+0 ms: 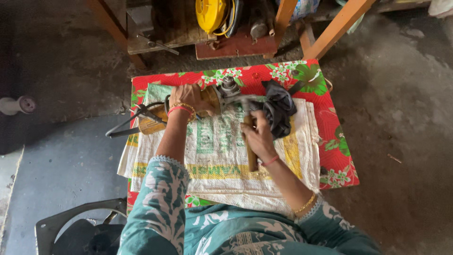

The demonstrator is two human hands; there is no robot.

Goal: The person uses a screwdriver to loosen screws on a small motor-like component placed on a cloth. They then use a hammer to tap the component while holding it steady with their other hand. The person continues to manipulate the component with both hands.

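Observation:
A yellow-bodied power tool with a grey metal head (225, 92) lies across a white woven sack (217, 165) on a low table. My left hand (188, 97) grips the tool's yellow body. My right hand (257, 136) is closed around a wooden-handled tool (250, 150) whose metal end reaches the power tool's head. A black cloth (279, 107) lies bunched just right of the head. The tool's black cable (123, 126) trails off the table's left edge.
A red floral cloth (337, 156) covers the table under the sack. Beyond it, a wooden bench (236, 45) carries a yellow machine (211, 14) and orange legs (337, 26). A white socket (19, 105) lies at left; a dark metal frame (71, 222) sits lower left.

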